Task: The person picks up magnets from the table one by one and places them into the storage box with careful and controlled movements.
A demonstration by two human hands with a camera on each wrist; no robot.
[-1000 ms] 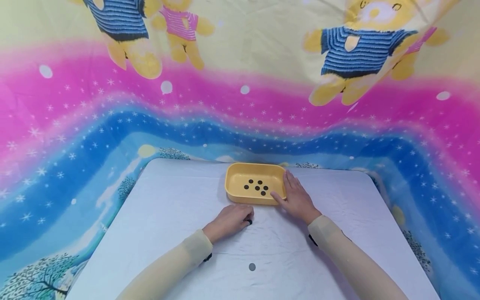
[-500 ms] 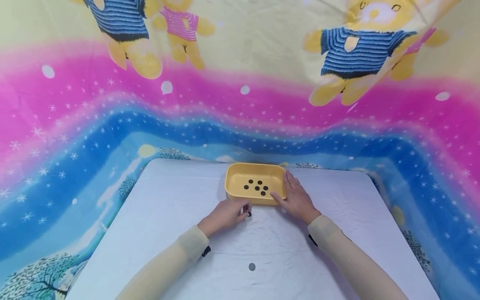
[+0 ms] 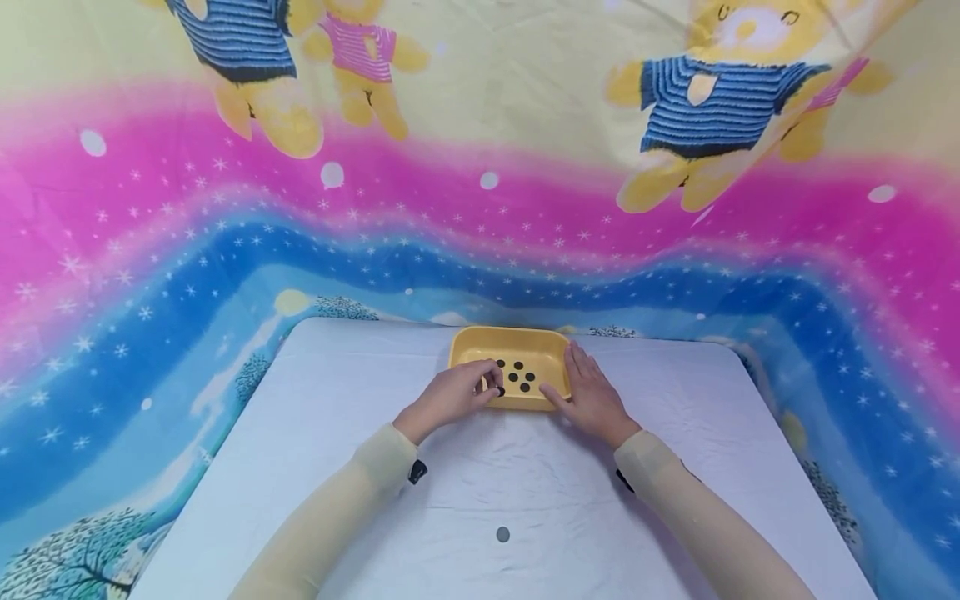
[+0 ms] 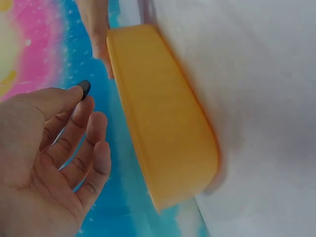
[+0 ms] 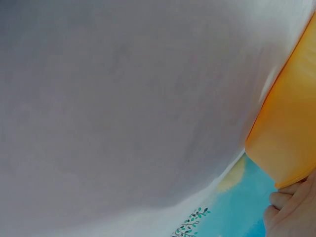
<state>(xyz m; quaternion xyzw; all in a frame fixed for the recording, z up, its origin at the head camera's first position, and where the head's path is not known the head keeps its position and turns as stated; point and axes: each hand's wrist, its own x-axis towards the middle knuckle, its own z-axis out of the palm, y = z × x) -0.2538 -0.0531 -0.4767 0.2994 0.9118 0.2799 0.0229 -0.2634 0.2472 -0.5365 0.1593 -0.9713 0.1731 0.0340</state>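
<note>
My left hand (image 3: 450, 393) is over the front left rim of a yellow plastic box (image 3: 547, 337). Between thumb and fingertips it pinches a small black disc (image 4: 85, 88), held on edge in the left wrist view. Several similar dark discs (image 3: 519, 366) lie flat on the box's floor; my left fingers cover part of that floor. At the box's right end rests my right hand (image 3: 596, 402), its fingers straight along the outer side and its thumb over the front rim. The right wrist view catches only part of that hand, against the box wall.
A single grey disc (image 3: 503, 534) lies on the white-covered table (image 3: 360, 367), near the person. The box stands by the table's far edge. Behind it hangs a patterned cloth (image 3: 480, 225) with bears and snowflakes.
My left hand has risen from the cloth in front of the box and moved forward over its rim, still pinching the black disc. The right hand has stayed in place.
</note>
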